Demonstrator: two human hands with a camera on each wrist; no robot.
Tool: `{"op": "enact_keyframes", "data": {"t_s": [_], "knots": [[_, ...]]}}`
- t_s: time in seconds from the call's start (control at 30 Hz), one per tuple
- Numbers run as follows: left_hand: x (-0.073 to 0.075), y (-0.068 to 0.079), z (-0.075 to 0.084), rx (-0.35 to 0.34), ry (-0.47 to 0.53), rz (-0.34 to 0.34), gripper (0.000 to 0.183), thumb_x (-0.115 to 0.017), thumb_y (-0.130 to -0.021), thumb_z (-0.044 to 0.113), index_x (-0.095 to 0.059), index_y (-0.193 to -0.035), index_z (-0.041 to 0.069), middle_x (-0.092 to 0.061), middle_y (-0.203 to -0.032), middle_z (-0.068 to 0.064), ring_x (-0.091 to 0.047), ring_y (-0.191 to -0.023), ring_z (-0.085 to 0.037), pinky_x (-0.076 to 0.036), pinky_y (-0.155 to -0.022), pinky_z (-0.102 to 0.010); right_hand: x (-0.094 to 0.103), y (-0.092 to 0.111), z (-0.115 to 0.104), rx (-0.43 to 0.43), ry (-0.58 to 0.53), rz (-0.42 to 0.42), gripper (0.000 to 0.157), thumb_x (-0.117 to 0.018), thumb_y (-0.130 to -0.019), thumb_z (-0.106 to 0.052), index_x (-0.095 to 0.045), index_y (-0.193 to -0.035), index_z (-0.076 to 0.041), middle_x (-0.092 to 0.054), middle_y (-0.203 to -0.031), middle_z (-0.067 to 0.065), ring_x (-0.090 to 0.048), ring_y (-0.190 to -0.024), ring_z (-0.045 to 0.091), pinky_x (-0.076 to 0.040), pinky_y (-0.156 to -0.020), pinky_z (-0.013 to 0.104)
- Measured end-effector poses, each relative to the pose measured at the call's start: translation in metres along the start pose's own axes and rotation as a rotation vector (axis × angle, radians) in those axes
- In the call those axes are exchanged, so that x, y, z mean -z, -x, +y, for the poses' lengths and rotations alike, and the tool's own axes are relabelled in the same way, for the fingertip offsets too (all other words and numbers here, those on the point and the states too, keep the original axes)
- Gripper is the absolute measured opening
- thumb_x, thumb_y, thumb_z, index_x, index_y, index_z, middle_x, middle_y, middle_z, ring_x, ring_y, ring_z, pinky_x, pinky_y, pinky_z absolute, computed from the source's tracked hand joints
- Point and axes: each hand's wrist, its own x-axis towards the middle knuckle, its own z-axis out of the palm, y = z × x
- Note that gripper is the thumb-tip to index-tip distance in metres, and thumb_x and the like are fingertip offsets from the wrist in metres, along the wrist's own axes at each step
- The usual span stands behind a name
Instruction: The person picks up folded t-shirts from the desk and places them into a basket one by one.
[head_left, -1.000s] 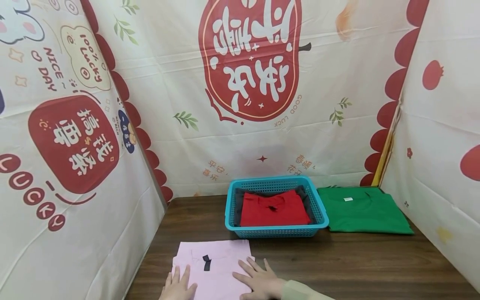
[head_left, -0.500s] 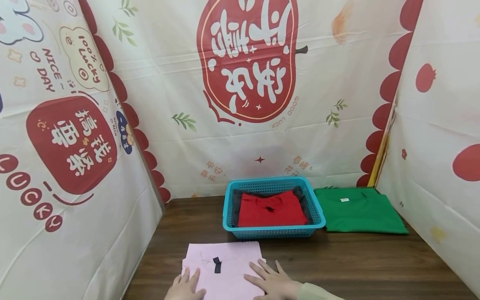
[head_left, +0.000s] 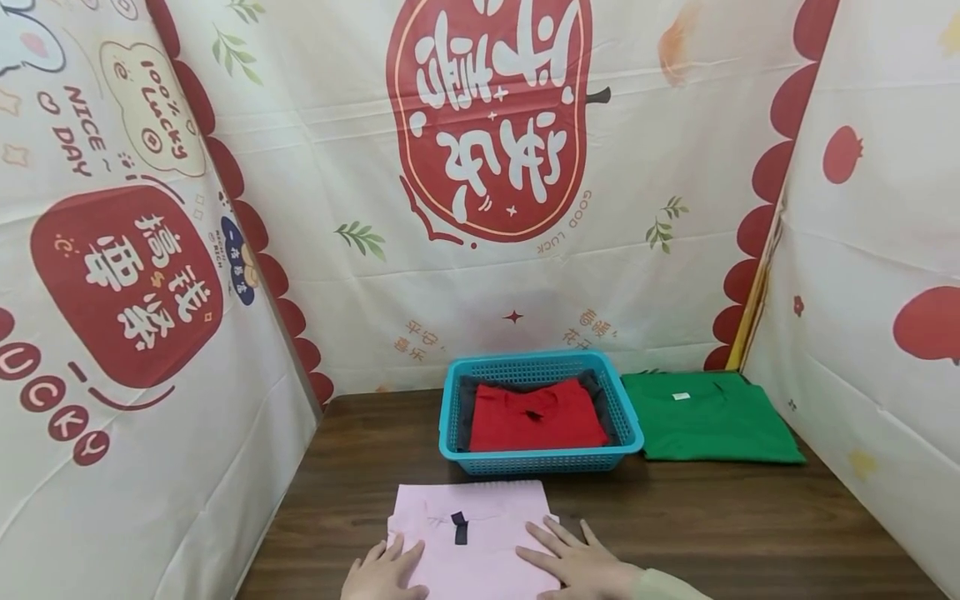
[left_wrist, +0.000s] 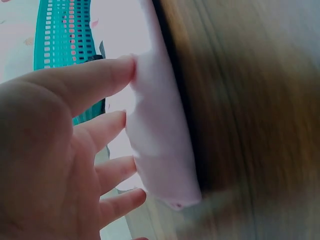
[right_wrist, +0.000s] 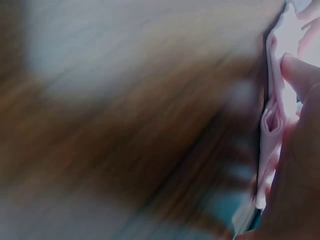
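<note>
A folded pink shirt (head_left: 480,537) with a black neck label lies flat at the front of the table. On its left side rests my left hand (head_left: 384,573), fingers spread. My right hand (head_left: 581,565) lies on its right side, also with fingers spread out. In the left wrist view the fingertips (left_wrist: 117,120) press on the pink cloth (left_wrist: 165,130) near its folded edge. The right wrist view shows the layered edge of the pink shirt (right_wrist: 272,120) beside my thumb (right_wrist: 300,75). Neither hand grips the cloth.
Behind the pink shirt stands a blue plastic basket (head_left: 540,460) holding a folded red shirt (head_left: 536,421) on dark grey cloth (head_left: 465,412). A folded green shirt (head_left: 708,421) lies right of the basket. Printed cloth walls (head_left: 337,292) border the wooden table (head_left: 360,442).
The pink shirt has slid to the right across the table, with both hands resting on it and moving along. The head view has shifted slightly; the basket and green shirt stay put.
</note>
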Motion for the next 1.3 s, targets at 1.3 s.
{"op": "enact_keyframes", "data": {"t_s": [1.3], "knots": [[-0.02,-0.025,0.097,-0.138,-0.084,-0.025,0.059,-0.062,-0.08,0.063,-0.056,-0.135,0.04,-0.052,-0.14,-0.006,-0.046,-0.125,-0.038,-0.035,-0.096,-0.065,0.035,0.095,0.062,-0.112,-0.2,0.113,0.055,-0.065,-0.084,-0.05,-0.053,-0.137,-0.042,-0.037,-0.153,-0.003,-0.019,-0.138,0.047,0.006,-0.087,0.084]]}}
